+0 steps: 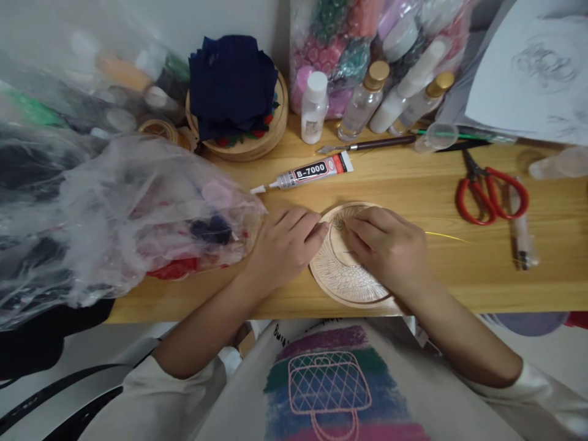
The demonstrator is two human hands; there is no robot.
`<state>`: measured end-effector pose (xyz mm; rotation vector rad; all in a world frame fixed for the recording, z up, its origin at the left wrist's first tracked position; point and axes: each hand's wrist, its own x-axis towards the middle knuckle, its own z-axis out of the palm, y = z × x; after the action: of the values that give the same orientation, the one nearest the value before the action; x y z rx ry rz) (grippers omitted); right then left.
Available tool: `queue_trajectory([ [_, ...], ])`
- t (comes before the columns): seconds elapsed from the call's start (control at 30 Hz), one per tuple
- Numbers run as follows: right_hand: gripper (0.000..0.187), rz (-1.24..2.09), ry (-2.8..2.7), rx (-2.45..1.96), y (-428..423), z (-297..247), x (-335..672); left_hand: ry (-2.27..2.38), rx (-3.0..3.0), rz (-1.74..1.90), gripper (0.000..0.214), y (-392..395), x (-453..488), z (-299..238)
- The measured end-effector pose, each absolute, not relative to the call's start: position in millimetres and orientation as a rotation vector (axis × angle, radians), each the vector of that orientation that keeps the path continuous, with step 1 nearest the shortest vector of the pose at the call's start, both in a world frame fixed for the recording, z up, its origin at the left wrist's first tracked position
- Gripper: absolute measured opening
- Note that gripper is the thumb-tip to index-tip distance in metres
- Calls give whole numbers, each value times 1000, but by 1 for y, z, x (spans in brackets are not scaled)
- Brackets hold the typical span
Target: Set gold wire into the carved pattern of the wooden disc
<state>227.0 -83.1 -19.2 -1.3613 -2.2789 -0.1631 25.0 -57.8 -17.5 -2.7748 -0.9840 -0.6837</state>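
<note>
A round wooden disc (342, 278) with fine feather-like and scale-like dark line patterns lies near the table's front edge. At its upper left rim is my left hand (287, 245), fingers curled together and thumb tip against the edge. My right hand (390, 248) covers the disc's right side, its thumb and fingers pinched over the upper part; what sits in the pinch is hidden. A thin yellow strand (448, 236) sticks out to the right from behind that hand. Above the disc lies a B-7000 glue tube (310, 171), its nozzle pointing left.
Red-handled pliers (491, 193) and a slim clear tube (522, 226) lie at right. A dark-handled palette knife (376, 144) rests before several bottles (315, 107). Dark blue cloth (232, 86) tops a round wooden box (252, 144). Plastic bags (114, 208) crowd the left.
</note>
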Motion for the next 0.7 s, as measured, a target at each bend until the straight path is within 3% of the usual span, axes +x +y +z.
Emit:
queue_trajectory([
  [0.7,19,-53,-2296,-1409,-86,-21,228,-1006,-2747,-747,17,-58,26,-15],
])
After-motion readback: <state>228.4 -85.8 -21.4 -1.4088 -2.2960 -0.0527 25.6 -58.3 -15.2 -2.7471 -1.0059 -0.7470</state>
